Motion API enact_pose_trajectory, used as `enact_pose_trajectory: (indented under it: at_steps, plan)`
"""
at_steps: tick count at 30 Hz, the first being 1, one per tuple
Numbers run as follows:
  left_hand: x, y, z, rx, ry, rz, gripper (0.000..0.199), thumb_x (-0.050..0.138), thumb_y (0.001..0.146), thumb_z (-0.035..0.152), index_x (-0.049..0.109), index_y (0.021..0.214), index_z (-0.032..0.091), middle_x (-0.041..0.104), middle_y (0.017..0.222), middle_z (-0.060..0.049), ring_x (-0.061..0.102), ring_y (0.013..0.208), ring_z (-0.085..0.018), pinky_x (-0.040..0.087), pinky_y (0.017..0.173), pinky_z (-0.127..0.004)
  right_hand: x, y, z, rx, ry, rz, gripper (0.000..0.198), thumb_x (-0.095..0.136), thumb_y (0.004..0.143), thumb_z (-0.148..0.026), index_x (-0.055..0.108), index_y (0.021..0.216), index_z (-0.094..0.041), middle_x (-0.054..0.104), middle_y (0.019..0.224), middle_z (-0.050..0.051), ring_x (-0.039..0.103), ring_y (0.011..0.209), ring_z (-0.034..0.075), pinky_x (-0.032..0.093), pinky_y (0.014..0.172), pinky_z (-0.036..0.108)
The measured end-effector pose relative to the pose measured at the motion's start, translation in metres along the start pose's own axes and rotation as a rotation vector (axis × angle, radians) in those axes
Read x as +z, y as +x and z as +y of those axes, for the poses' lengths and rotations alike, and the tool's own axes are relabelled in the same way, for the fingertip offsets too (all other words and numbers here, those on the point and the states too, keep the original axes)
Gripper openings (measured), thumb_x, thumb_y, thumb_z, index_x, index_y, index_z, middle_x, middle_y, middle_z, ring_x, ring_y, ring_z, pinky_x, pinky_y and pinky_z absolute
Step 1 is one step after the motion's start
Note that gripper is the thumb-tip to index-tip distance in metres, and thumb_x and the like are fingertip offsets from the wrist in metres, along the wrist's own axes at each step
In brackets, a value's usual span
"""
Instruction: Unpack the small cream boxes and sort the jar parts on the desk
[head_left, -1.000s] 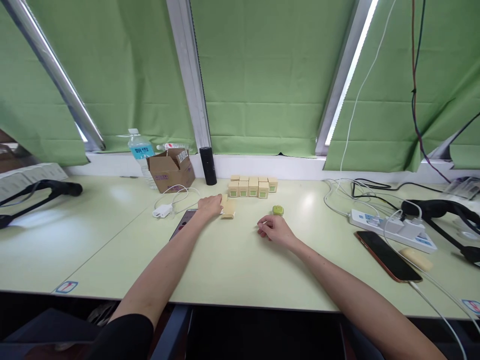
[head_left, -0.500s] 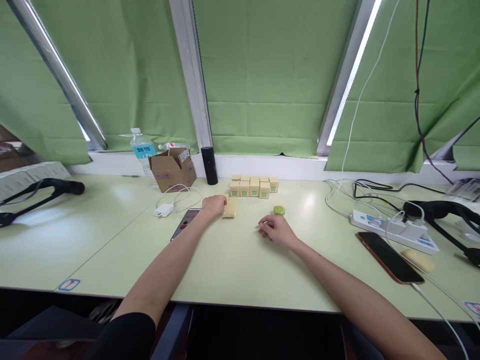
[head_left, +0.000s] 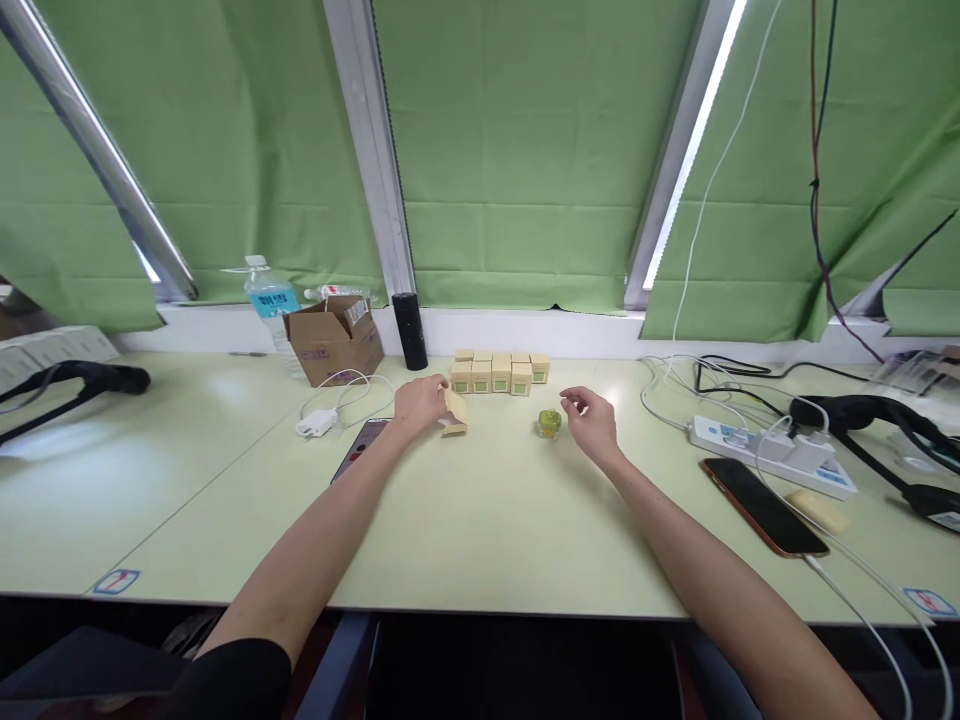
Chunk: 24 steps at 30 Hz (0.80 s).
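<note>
My left hand [head_left: 420, 402] is closed on the left side of a small tan cardboard box [head_left: 454, 414], whose near end looks open. Its fingertips are partly hidden. A small clear jar with a green lid [head_left: 550, 422] stands on the table to the right of that box. Just right of the jar, my right hand [head_left: 592, 422] hovers with fingers loosely bent and nothing visible in them. Behind these, several small tan boxes with green labels [head_left: 501, 375] stand in a block.
A phone [head_left: 360, 447] lies partly under my left forearm. Beyond it are a white charger [head_left: 317, 423], a cardboard carton [head_left: 335, 340], a water bottle [head_left: 271, 305] and a black cylinder [head_left: 409, 331]. On the right lie a power strip [head_left: 772, 455], a phone [head_left: 763, 505] and cables.
My right hand has moved from in front of the jar to its right side and farther back. My left hand stays on the box. The view has shifted slightly.
</note>
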<state>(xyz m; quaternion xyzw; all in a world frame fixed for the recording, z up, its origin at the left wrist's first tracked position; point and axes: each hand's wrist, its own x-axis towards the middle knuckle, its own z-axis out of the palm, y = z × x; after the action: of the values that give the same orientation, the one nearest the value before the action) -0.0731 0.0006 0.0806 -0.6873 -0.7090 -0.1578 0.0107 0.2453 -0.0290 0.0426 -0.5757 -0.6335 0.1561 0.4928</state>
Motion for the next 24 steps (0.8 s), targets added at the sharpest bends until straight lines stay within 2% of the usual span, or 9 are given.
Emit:
enact_pose_trajectory:
  at_steps: [3,6,8,11,13,16,19,24]
  plan:
    - [-0.008,-0.01,0.02,0.108,-0.08,0.063,0.036,0.043,0.098,0.024,0.068,0.124,0.023,0.077,0.098,-0.009,0.071,0.103,-0.03,0.048,0.097,-0.041,0.003,0.004,0.008,-0.009,-0.048,-0.056,0.024,0.056,0.087,-0.033,0.072,0.104,-0.025,0.075,0.107,0.005,0.066,0.095,0.023,0.052,0.082,0.038]
    - [-0.006,-0.026,0.048,0.261,-0.178,0.06,0.032,0.044,0.1,0.026,0.065,0.123,0.024,0.076,0.095,-0.004,0.07,0.1,-0.024,0.046,0.103,-0.036,0.008,0.005,0.014,-0.015,-0.049,-0.117,0.023,0.06,0.086,-0.032,0.072,0.104,-0.024,0.075,0.113,0.006,0.066,0.103,0.023,0.052,0.086,0.037]
    - [0.004,-0.038,0.068,0.351,-0.25,0.021,0.03,0.051,0.097,0.028,0.063,0.124,0.025,0.075,0.098,-0.003,0.069,0.1,-0.022,0.049,0.098,-0.033,0.01,0.005,0.016,-0.012,-0.058,-0.154,0.02,0.062,0.086,-0.032,0.073,0.1,-0.024,0.076,0.11,0.006,0.067,0.1,0.023,0.053,0.086,0.036]
    - [0.028,-0.053,0.094,0.484,-0.491,-0.149,0.044,0.06,0.092,0.032,0.054,0.135,0.024,0.071,0.115,-0.009,0.062,0.119,-0.029,0.049,0.099,-0.039,0.013,0.004,0.017,-0.015,-0.074,-0.194,0.015,0.061,0.086,-0.029,0.073,0.094,-0.024,0.077,0.101,0.005,0.068,0.089,0.021,0.053,0.082,0.034]
    - [0.045,-0.056,0.107,0.478,-0.586,-0.247,0.063,0.069,0.085,0.034,0.048,0.143,0.022,0.064,0.133,-0.014,0.054,0.132,-0.033,0.047,0.104,-0.044,0.013,0.004,0.017,-0.02,-0.077,-0.208,0.014,0.06,0.086,-0.026,0.072,0.091,-0.023,0.077,0.096,0.004,0.068,0.083,0.019,0.052,0.077,0.033]
    - [0.067,-0.048,0.121,0.444,-0.674,-0.272,0.08,0.076,0.077,0.03,0.043,0.149,0.02,0.055,0.146,-0.018,0.045,0.141,-0.036,0.041,0.112,-0.047,0.013,0.004,0.016,-0.027,-0.07,-0.22,0.013,0.058,0.087,-0.025,0.071,0.088,-0.023,0.076,0.091,0.004,0.068,0.077,0.018,0.052,0.072,0.031]
    - [0.082,-0.036,0.13,0.422,-0.731,-0.256,0.081,0.075,0.078,0.026,0.04,0.15,0.02,0.057,0.143,-0.018,0.048,0.139,-0.033,0.041,0.112,-0.045,0.012,0.004,0.016,-0.028,-0.055,-0.224,0.013,0.057,0.087,-0.025,0.07,0.086,-0.023,0.076,0.09,0.004,0.067,0.076,0.019,0.051,0.07,0.031]
    - [0.096,-0.029,0.134,0.384,-0.809,-0.232,0.07,0.075,0.079,0.022,0.045,0.142,0.023,0.067,0.126,-0.01,0.06,0.121,-0.028,0.047,0.104,-0.043,0.013,0.003,0.015,-0.038,-0.002,-0.23,0.013,0.054,0.089,-0.028,0.065,0.085,-0.024,0.075,0.088,0.002,0.068,0.08,0.02,0.05,0.071,0.032]
